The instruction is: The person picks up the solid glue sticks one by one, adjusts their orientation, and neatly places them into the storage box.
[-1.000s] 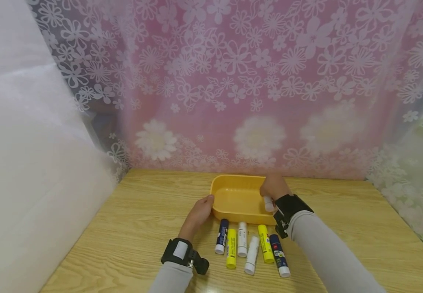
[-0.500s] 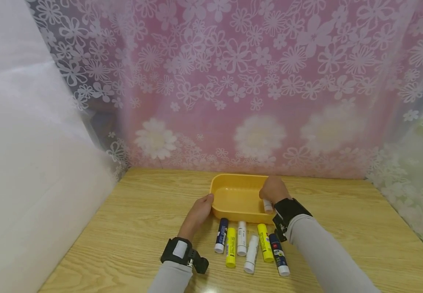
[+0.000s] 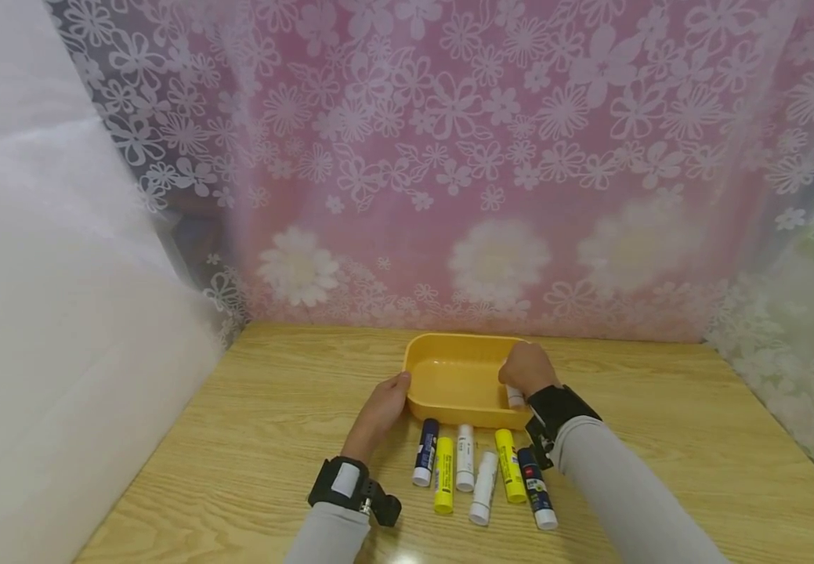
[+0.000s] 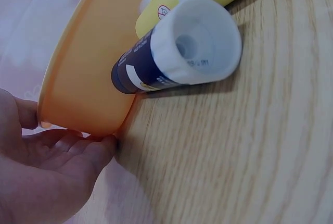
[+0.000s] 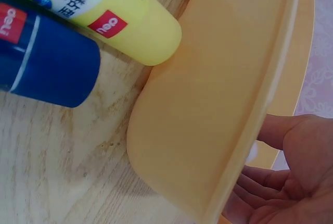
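A yellow plastic tray stands at the back of the table. My left hand grips its left end; in the left wrist view the thumb is at the rim and the fingers lie against the outside. My right hand reaches into the right end, holding a white glue stick, mostly hidden by the hand. In front of the tray lie a dark blue glue stick, a yellow one, two white glue sticks, another yellow glue stick and another dark blue glue stick.
The wood-patterned table extends to both sides of the tray. A pink flowered curtain hangs right behind it. A white sheet borders the left side.
My right hand has lowered slightly within the tray's right end, still holding the white glue stick. The left hand keeps its place at the tray, and the loose glue sticks have not moved.
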The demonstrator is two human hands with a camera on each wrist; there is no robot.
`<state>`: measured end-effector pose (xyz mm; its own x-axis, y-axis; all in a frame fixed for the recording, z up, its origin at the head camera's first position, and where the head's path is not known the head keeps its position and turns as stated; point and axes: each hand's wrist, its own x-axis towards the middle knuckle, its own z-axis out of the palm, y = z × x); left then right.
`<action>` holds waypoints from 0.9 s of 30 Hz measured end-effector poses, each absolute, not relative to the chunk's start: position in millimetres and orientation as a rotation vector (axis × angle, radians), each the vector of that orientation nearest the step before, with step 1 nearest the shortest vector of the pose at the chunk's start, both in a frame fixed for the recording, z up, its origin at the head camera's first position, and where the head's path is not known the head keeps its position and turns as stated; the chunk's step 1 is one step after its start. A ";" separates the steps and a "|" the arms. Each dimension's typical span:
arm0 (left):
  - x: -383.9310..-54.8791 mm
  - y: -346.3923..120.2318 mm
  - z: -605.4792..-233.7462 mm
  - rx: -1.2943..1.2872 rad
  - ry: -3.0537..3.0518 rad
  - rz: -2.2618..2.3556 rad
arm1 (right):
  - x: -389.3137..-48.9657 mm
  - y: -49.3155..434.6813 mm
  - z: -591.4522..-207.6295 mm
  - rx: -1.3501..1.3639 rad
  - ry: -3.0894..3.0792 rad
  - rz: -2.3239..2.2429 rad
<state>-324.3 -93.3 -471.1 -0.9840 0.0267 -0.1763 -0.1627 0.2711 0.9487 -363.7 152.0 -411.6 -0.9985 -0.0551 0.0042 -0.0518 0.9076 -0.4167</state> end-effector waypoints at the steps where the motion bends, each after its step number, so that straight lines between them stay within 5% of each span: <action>1: -324.2 -93.3 -471.1 -0.129 2.373 1.803 | -363.7 152.1 -412.0 -0.083 3.064 -0.664; 27: -324.9 -93.2 -472.3 -0.151 2.362 1.804 | -363.8 149.7 -413.7 0.008 2.990 -0.663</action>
<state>-324.9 -93.2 -472.3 -0.9812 0.0204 -0.1922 -0.1800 0.2652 0.9473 -363.8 149.7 -413.7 -0.9969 -0.0122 -0.0783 0.0221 0.9064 -0.4219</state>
